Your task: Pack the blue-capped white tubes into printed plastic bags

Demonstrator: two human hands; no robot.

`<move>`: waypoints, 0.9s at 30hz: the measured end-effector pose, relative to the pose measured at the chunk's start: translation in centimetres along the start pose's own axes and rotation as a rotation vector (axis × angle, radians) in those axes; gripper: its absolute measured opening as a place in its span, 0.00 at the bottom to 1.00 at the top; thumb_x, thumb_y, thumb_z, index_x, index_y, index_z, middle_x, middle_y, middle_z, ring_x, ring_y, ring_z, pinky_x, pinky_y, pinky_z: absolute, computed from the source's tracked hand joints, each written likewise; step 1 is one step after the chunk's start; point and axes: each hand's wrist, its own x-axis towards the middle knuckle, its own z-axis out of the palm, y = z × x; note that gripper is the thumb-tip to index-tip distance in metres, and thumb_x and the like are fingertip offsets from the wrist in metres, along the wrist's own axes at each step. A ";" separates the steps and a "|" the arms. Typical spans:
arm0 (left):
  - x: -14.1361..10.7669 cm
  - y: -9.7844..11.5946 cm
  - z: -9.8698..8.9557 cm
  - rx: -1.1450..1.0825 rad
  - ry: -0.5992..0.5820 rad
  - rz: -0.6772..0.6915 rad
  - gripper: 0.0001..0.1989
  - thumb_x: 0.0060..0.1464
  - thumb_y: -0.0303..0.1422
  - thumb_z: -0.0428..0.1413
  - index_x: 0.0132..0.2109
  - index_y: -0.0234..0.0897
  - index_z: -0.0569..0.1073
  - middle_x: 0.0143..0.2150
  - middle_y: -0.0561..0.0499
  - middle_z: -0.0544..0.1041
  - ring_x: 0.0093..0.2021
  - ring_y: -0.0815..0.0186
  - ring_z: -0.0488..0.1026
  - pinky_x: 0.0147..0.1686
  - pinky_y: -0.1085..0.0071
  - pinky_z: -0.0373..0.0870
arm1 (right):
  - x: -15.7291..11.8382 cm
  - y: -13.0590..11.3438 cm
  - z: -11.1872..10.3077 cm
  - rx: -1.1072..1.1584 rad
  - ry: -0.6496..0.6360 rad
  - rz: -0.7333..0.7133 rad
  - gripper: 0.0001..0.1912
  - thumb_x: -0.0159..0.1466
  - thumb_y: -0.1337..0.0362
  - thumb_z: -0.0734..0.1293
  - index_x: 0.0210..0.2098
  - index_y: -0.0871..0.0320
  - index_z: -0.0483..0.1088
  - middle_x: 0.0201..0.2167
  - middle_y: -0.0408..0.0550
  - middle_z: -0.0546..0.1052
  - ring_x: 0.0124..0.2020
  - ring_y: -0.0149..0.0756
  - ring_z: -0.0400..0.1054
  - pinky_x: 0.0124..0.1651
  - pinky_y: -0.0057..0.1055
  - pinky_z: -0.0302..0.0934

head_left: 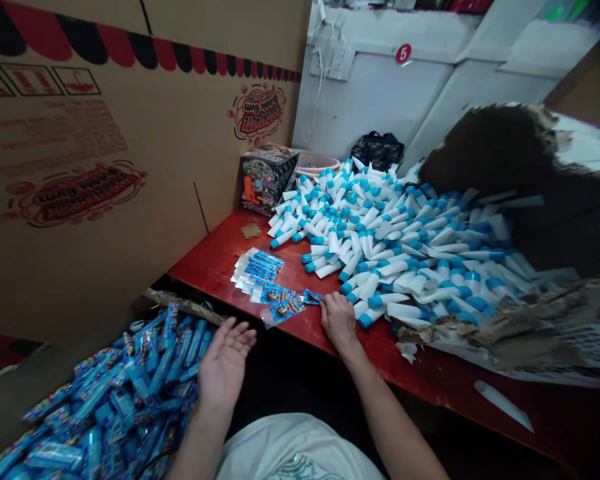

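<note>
My left hand [229,360] is held palm up with its fingers apart, beside the red table's front edge and above the box of wrapped blue tubes [145,373]. Nothing lies in it. Over the table, my right hand [339,323] has its fingers curled, their tips at the end of a small blue printed wrapper [312,297]. Left of it, flat printed plastic sleeves [286,308] lie fanned out, some overlapping. Just to the right of that hand begins a large heap of white tubes with blue caps [380,247].
A tall printed cardboard carton [105,133] walls off the left. Behind the sleeves stand a dark printed box [266,179], a pale basin [320,162] and a dark bag [377,150]. A torn sack [530,320] spills tubes at right. One loose white tube [504,405] lies near the front edge.
</note>
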 end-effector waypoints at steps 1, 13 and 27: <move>-0.6 -1.2 0.7 0.046 -0.080 -0.062 0.11 0.54 0.31 0.52 0.44 0.32 0.71 0.36 0.42 0.78 0.35 0.60 0.77 0.39 0.63 0.72 | -0.2 0.1 -0.2 0.014 0.008 0.010 0.11 0.67 0.64 0.58 0.31 0.57 0.68 0.31 0.48 0.70 0.36 0.37 0.60 0.39 0.33 0.47; -0.8 -8.3 6.0 0.323 -0.420 -0.276 0.15 0.47 0.38 0.60 0.39 0.35 0.69 0.30 0.50 0.75 0.24 0.66 0.73 0.26 0.71 0.64 | -1.1 -0.9 -1.1 0.001 -0.035 -0.055 0.07 0.66 0.65 0.59 0.34 0.56 0.69 0.33 0.48 0.70 0.37 0.38 0.60 0.38 0.34 0.46; -0.1 -8.5 7.9 0.290 -0.357 -0.183 0.13 0.47 0.39 0.60 0.35 0.35 0.69 0.25 0.55 0.72 0.21 0.70 0.69 0.23 0.74 0.64 | -3.9 -2.7 -4.5 0.234 0.073 -0.159 0.10 0.67 0.64 0.58 0.35 0.56 0.71 0.36 0.49 0.73 0.41 0.38 0.63 0.48 0.37 0.50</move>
